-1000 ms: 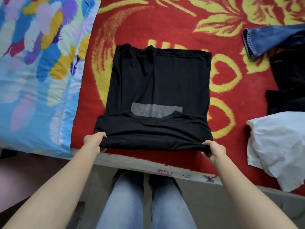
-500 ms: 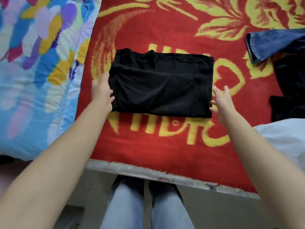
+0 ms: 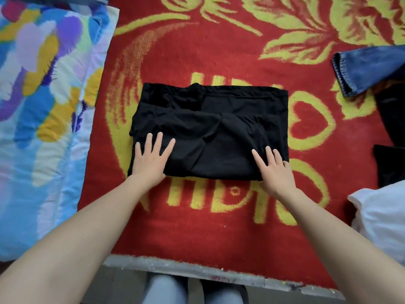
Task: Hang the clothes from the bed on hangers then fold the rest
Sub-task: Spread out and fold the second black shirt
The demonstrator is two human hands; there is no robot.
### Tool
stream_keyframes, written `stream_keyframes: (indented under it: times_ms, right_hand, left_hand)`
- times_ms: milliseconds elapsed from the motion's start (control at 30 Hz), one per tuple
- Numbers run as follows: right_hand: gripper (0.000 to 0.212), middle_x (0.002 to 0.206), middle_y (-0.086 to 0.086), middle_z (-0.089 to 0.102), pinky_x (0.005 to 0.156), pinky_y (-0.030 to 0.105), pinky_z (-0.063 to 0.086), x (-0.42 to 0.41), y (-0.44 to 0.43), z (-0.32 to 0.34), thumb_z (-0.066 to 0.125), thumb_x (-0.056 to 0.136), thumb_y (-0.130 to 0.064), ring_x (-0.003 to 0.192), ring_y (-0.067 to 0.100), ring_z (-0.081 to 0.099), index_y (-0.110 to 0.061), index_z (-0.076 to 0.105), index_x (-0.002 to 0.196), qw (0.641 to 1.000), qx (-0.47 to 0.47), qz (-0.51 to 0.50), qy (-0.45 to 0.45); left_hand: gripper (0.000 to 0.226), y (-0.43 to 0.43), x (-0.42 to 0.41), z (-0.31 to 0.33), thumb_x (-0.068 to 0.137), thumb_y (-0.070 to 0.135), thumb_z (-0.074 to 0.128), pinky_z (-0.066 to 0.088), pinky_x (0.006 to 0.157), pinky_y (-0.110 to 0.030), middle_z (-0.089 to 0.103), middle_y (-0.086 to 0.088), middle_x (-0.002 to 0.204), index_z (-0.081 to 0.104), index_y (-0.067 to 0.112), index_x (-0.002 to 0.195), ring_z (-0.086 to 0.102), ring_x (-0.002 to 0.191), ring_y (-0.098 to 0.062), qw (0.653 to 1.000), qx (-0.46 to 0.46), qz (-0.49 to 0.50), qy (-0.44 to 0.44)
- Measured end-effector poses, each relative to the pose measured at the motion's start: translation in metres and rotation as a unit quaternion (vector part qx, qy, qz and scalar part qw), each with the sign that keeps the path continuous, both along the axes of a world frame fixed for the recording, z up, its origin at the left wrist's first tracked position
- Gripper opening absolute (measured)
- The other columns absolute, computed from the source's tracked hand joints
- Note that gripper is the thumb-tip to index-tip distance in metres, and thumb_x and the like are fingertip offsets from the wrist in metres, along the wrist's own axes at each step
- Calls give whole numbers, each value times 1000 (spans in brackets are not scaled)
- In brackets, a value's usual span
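The folded black garment [image 3: 210, 130] lies as a rectangle on the bed's red-and-yellow blanket [image 3: 197, 227], with the left hand [image 3: 151, 159] and right hand [image 3: 274, 172] pressing flat on its near corners, fingers [image 3: 158, 141] straight and spread, while a denim jeans leg [image 3: 368, 69] and a white garment [image 3: 381, 220] lie to the right.

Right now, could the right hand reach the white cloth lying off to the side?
Probably yes. The right hand rests flat on the folded black garment, and only bare red blanket lies between it and the white cloth.
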State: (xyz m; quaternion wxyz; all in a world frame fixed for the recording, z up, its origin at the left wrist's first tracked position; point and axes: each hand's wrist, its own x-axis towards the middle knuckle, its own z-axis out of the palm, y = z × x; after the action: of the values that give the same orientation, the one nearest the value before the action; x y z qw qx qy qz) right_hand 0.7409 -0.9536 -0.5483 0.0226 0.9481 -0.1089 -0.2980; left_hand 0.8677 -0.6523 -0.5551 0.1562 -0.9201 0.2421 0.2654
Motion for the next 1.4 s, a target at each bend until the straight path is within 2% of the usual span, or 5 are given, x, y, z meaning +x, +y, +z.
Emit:
stream_keyframes:
  times_ms: [600, 800, 900, 1100, 1400]
  right_hand:
    - [26, 114, -8, 65, 82, 28, 35, -16, -53, 34, 48, 91, -13, 106, 14, 58, -19, 62, 113, 992, 67, 93, 43]
    - [18, 66, -7, 59, 46, 11, 37, 44, -76, 84, 53, 86, -1, 51, 0, 53, -12, 68, 84, 946, 280, -142, 84]
    - [23, 86, 5, 65, 68, 29, 49, 91, -86, 79, 52, 87, -6, 77, 20, 59, -4, 68, 103, 936, 241, -240, -89]
    - [45, 138, 20, 44, 98, 46, 32, 114, -58, 46, 49, 94, -29, 126, 38, 36, -15, 47, 136, 940, 57, -201, -270]
    - [68, 158, 5, -15, 113, 43, 14, 68, -39, -27, 21, 93, -62, 145, 23, -11, -37, -12, 147, 999, 24, 11, 22]
  left_hand:
    - [56, 80, 10, 33, 99, 21, 32, 3, 115, -35, 6, 15, 157, 12, 34, 149, 4, 144, -2, 979, 57, -109, 162]
    - [18, 67, 60, 81, 76, 16, 46, 40, 52, -23, 57, -1, 62, 62, 8, 78, 57, 61, -20, 923, -154, 205, 287]
    - [18, 43, 108, 82, 83, 2, 50, 39, 62, -27, 61, -10, 73, 68, 2, 88, 55, 71, -22, 910, -259, 283, 155]
    - [77, -13, 115, 59, 88, 34, 59, 15, 110, -53, 10, -20, 156, 15, 18, 150, 11, 142, -37, 934, -218, 242, -148]
    - [79, -14, 60, -30, 81, 73, 5, -2, 115, -46, -19, -8, 157, -27, 34, 142, -17, 143, -27, 999, -37, -19, -17]
